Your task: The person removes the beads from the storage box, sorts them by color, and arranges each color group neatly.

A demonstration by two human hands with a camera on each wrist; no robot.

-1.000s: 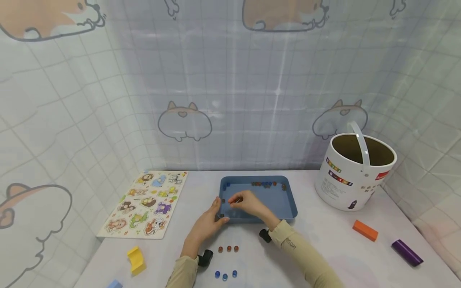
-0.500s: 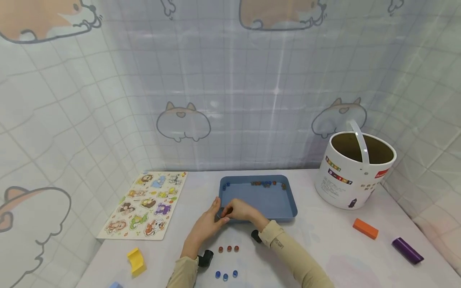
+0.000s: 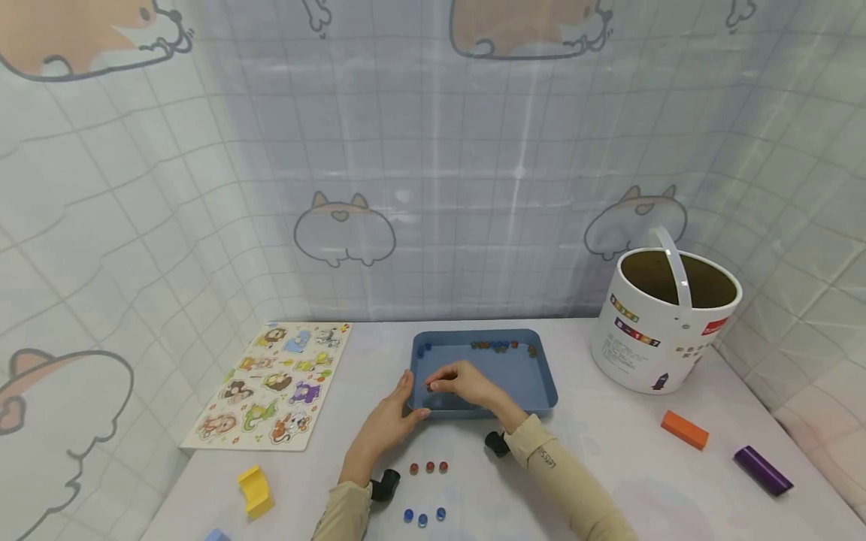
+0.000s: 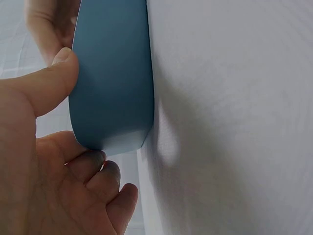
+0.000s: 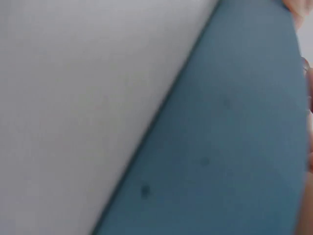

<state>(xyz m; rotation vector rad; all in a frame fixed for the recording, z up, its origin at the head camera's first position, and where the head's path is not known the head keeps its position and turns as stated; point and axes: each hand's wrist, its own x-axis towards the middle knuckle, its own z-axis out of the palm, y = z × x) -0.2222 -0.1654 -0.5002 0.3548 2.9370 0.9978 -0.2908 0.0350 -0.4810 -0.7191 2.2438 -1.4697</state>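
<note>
The left hand (image 3: 387,422) holds the blue tray (image 3: 521,387) at its near left corner. In the left wrist view its thumb (image 4: 62,66) presses the tray's rim and the fingers curl by the corner. Over the left part of the tray is the right hand (image 3: 471,385), its thumb and fingertips pinching a small dark brown bead (image 3: 429,388). Blue beads (image 3: 425,349) lie in the tray's far left corner, and a row of brown and blue beads (image 3: 497,346) along its far right side. The right wrist view shows mostly the tray's outer wall (image 5: 220,127).
Three red beads (image 3: 430,467) and three blue beads (image 3: 422,520) lie in front of the tray. An animal puzzle board (image 3: 271,387) and yellow block (image 3: 255,492) are left. At right are a white bucket (image 3: 632,357), orange block (image 3: 685,430) and purple block (image 3: 762,470).
The right hand dipped to the tray's near left corner, then moved back up and right. Brown beads seen along the tray's left side are out of sight there now. The left hand kept still.
</note>
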